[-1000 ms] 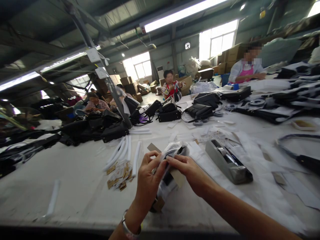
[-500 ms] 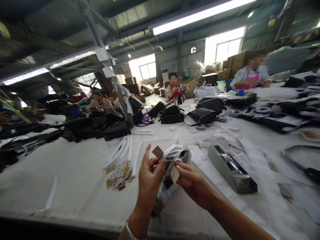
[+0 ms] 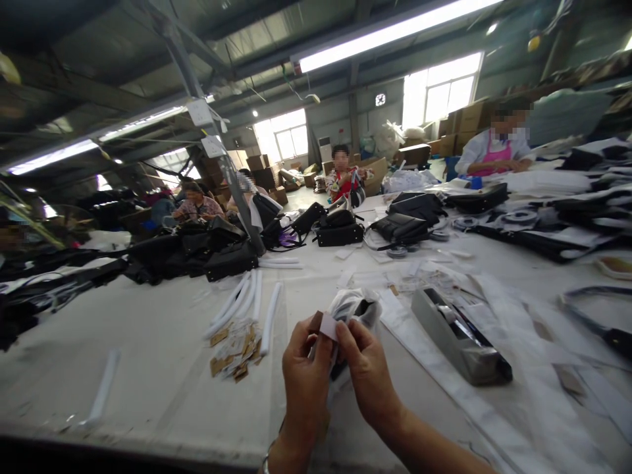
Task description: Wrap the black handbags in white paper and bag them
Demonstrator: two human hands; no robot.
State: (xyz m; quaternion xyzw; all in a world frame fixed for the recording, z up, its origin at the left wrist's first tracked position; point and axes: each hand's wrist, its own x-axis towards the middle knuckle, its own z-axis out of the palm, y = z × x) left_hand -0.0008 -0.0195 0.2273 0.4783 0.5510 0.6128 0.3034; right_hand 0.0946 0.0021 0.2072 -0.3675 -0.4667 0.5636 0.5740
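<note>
Holds a small flat brown-and-whitish card [image 3: 326,327] left of the long grey plastic tape dispenser [image 3: 447,341], over the off-white desk [image 3: 162,375]. Pinches the brown side in the left hand [image 3: 305,368], grip pressed together, thumb against fingers. Pinches the whitish side, at its edge nearest the dispenser, in the right hand [image 3: 368,372], thumb and forefinger drawn together. Cannot tell whether one folded card or two pieces. Directly behind the fingers, also left of the dispenser, shows a bundle in crumpled translucent white plastic film [image 3: 348,301], dark inside, partly covered by both hands. Wears a silvery metal bangle [image 3: 267,461] on the left wrist.

Farther left of the dispenser, shows several long white foam-like tubes [image 3: 271,319] lying roughly side by side, a loose heap of small tan and white paper tags [image 3: 241,347] just beside, and, well apart from the dispenser, one lone white tube [image 3: 105,387]. Along the dispenser's left side, shows a long translucent white plastic strip [image 3: 444,388]. Right of the dispenser, shows a curved dark strap [image 3: 587,293]. Beyond and left of the dispenser, shows boxy black leather-like bags [image 3: 340,236]; far beyond and right, a person in a pink apron [image 3: 495,157].
</note>
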